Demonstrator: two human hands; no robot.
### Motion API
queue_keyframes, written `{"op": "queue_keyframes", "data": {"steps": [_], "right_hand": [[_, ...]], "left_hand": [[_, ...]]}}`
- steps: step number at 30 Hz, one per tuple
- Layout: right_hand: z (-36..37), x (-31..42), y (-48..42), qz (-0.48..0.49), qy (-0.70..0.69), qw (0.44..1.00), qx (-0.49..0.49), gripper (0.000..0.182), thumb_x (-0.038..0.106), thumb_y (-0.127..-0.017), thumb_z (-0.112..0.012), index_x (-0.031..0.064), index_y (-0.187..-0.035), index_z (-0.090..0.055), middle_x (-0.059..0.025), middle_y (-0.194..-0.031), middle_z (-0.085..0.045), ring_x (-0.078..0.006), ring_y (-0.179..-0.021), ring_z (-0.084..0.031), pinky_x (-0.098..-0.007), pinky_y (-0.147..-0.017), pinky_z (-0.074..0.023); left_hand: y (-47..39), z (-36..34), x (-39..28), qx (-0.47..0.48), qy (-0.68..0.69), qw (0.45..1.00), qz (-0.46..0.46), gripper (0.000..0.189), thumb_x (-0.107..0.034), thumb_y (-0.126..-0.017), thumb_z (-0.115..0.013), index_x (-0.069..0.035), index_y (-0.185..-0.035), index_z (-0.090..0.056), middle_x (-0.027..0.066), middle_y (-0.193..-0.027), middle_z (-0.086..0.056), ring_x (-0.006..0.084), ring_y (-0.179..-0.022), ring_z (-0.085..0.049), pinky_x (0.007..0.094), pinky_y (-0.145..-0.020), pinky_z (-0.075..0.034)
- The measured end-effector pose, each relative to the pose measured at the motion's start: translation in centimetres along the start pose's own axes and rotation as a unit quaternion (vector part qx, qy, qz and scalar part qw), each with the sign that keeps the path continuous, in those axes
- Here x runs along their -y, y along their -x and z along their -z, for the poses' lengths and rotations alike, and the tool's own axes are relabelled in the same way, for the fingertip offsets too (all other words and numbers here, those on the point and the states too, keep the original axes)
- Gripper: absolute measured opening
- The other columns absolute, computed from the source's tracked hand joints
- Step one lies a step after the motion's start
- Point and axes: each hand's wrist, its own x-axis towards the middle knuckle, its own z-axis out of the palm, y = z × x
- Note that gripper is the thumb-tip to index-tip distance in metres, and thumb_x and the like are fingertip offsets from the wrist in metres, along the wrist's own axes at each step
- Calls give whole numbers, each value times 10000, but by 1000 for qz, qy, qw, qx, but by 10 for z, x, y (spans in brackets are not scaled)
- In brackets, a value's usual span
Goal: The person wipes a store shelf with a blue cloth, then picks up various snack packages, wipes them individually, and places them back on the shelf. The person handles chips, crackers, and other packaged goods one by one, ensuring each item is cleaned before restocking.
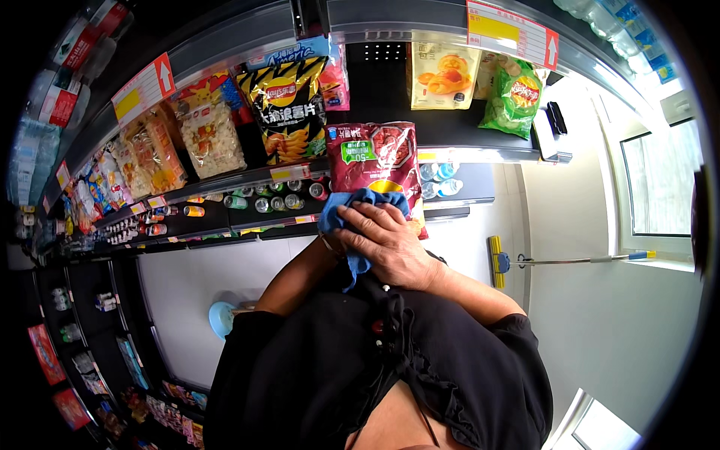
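Note:
A maroon bag of potato chips (368, 152) is in front of my chest at the shelf edge, its print upside down. A blue cloth (363, 199) lies bunched over its near end. My right hand (388, 239) is spread over the cloth, pressing it against the bag with the fingers pointing left. My left hand (333, 243) is mostly hidden under the cloth and my right hand; only the wrist area shows, so its grip cannot be seen. Just beyond the maroon bag, a black Lay's chip bag (288, 112) leans on the shelf.
The black shelf (371, 121) also carries a cream-coloured bread bag (444, 76), a green Lay's bag (512, 98) and a popcorn bag (211, 138). Cans (275, 202) and bottles (441, 180) stand lower. A yellow-headed mop (496, 261) leans right; a light-blue basin (222, 319) sits left.

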Motion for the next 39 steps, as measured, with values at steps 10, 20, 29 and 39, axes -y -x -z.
{"op": "queue_keyframes", "data": {"steps": [10,20,29,39], "right_hand": [[26,-74,-2,-220,14,965,-143,497,24,-784,-649,59,-1279,-617,-180,-1357,-576,-352,-1226,-542,-409,-1017,-428],[-6,-76,69,-423,-702,540,-190,624,366,-940,-692,-13,-1388,-480,-125,-1325,-600,-236,-1131,-638,-334,-1020,-490],[-5,-72,64,-399,-611,625,-278,487,234,-902,-748,-7,-1286,-570,-108,-1172,-698,-199,-1030,-692,-348,-932,-549],[-11,-65,63,-412,-585,670,-201,443,215,-907,-761,7,-1264,-600,-58,-1147,-694,-143,-1010,-663,-303,-908,-527]], "left_hand": [[-9,6,-5,-13,-23,1000,-17,715,-614,-1009,-414,-56,-1455,-427,138,-1373,-566,275,-1199,-597,416,-1068,-453],[-27,28,-15,-97,-145,982,-76,713,-610,-1013,-406,-53,-1459,-421,139,-1379,-564,275,-1215,-590,419,-1083,-446],[-12,24,-21,-26,-89,993,-77,719,-606,-1024,-374,-56,-1486,-389,112,-1455,-515,242,-1338,-497,430,-1129,-399],[0,30,-10,-200,-345,896,-197,256,-159,-975,-663,-31,-1196,-658,32,-1143,-700,115,-1014,-649,282,-912,-518]]}}
